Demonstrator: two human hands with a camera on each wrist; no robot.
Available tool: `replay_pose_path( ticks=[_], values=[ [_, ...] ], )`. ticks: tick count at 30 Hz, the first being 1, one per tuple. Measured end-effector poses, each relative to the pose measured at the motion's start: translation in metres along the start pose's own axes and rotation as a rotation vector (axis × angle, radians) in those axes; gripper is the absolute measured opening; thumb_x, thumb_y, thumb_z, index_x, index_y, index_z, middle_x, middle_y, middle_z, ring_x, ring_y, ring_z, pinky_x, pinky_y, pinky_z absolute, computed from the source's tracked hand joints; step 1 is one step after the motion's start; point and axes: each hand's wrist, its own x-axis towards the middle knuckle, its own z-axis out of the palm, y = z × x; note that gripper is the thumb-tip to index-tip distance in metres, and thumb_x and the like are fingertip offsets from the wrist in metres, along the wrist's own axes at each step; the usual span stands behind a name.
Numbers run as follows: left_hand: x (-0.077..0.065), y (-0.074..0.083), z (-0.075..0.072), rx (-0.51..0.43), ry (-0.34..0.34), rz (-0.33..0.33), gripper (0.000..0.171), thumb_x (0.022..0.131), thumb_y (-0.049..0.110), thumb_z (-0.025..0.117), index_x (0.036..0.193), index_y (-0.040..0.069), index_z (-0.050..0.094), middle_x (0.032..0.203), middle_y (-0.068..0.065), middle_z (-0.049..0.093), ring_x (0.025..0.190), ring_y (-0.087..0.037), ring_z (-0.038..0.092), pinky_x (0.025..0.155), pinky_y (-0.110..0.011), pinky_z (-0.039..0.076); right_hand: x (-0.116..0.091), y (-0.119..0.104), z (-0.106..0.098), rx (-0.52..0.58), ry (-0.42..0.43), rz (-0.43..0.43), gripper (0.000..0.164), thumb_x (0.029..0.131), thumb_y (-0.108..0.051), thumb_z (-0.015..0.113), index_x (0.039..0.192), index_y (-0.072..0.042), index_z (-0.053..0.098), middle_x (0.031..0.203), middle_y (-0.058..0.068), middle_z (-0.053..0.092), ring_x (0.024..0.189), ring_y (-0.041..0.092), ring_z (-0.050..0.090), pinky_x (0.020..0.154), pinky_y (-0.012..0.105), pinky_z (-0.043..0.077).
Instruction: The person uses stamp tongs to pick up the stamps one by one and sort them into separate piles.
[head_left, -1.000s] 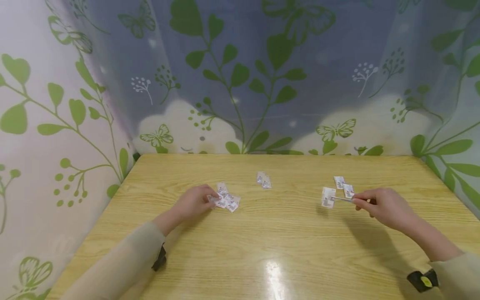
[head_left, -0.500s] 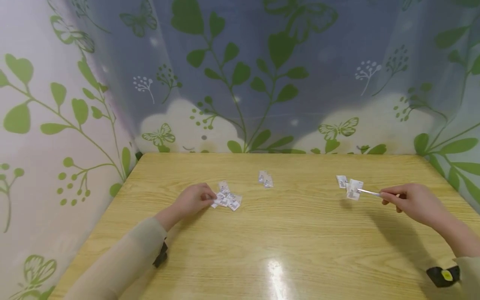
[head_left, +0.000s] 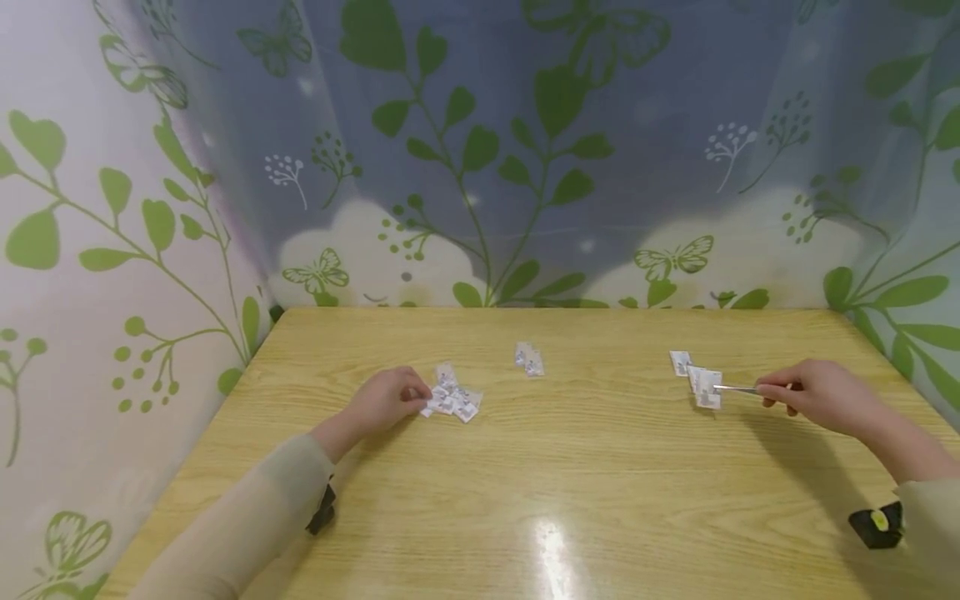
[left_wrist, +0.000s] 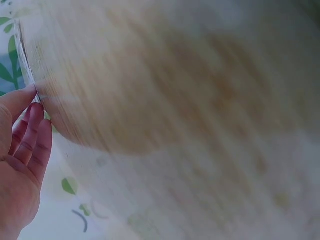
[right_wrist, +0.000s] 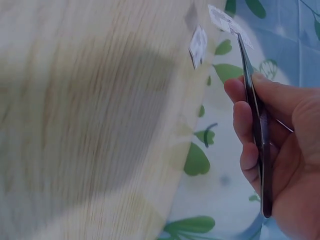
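Observation:
My right hand (head_left: 823, 397) grips metal tweezers (right_wrist: 257, 107) between thumb and fingers. Their tips pinch a small flat white piece with grey print (head_left: 708, 389), which overlaps the front one of two similar pieces (head_left: 680, 362) at the right of the table. In the right wrist view the pinched piece (right_wrist: 227, 22) is tilted, beside another white piece (right_wrist: 198, 46). At the left, my left hand (head_left: 386, 400) pinches with thumb and forefinger at the near-left edge of a loose pile of printed white pieces (head_left: 453, 396). In the left wrist view its fingers (left_wrist: 32, 130) lie partly bent.
Two more printed white pieces (head_left: 529, 359) overlap each other near the back middle of the wooden table (head_left: 540, 467). Patterned curtains with green leaves (head_left: 495, 150) stand close behind the table's back edge and along both sides.
My right hand has moved to the right with the tweezers and pinched piece, which came over the front right piece and then slightly lower. The left hand has stayed at its pile.

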Motion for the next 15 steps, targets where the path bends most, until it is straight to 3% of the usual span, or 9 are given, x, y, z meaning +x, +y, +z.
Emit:
replay_pose_path(
  ticks=[7,15],
  values=[
    [0.0,0.001,0.0,-0.009,-0.004,-0.005,0.007,0.087,0.011,0.073,0.093,0.011,0.073,0.088,0.005,0.062,0.073,-0.008,0.054,0.069,-0.03,0.048,0.023,-0.009,0.006,0.013,-0.039,-0.032,0.025,0.098,-0.016,0.059,0.1,0.005,0.072,0.077,-0.001,0.068,0.062,0.016,0.058,0.054,0.032,0.045],
    [-0.001,0.002,-0.001,-0.003,-0.004,-0.021,0.007,0.087,0.01,0.073,0.094,0.012,0.073,0.09,0.005,0.063,0.074,-0.009,0.054,0.07,-0.03,0.048,0.036,-0.015,0.009,-0.03,-0.07,-0.024,0.024,0.097,-0.011,0.058,0.105,0.008,0.069,0.079,0.0,0.068,0.065,0.016,0.061,0.055,0.034,0.048]
  ],
)
